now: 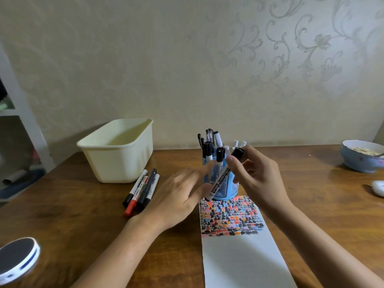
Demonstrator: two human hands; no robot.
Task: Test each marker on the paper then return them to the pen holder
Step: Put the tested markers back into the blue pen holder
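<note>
— Head view: what have your hands got?

— My right hand (pixel 256 175) pinches a whiteboard marker (pixel 220 179) between thumb and fingers, gripping near its capped top end. The barrel slants down from the grip toward seven o'clock, printed side facing me, its lower end hanging just over the far edge of the paper (pixel 239 252).

— And the left?

— My left hand (pixel 180 196) is spread, fingers straight and relaxed. Its fingertips reach toward the marker's lower half; the blur keeps me from telling whether they touch it.

— Where's the holder?

— The blue holder (pixel 223 193) stands directly behind the marker, at twelve o'clock from the paper, touching or just past its far edge. Several markers and pens stand upright in it.

— Anything on the sheet?

— A dense block of black, red and pink dabs fills its far end; the near part is white.

— Other markers?

— Four loose markers (pixel 143 189) lie side by side on the table (pixel 83 215) at nine o'clock from my left hand, just before a cream tub (pixel 118 150). A bowl (pixel 360 155) sits far off at two o'clock.
</note>
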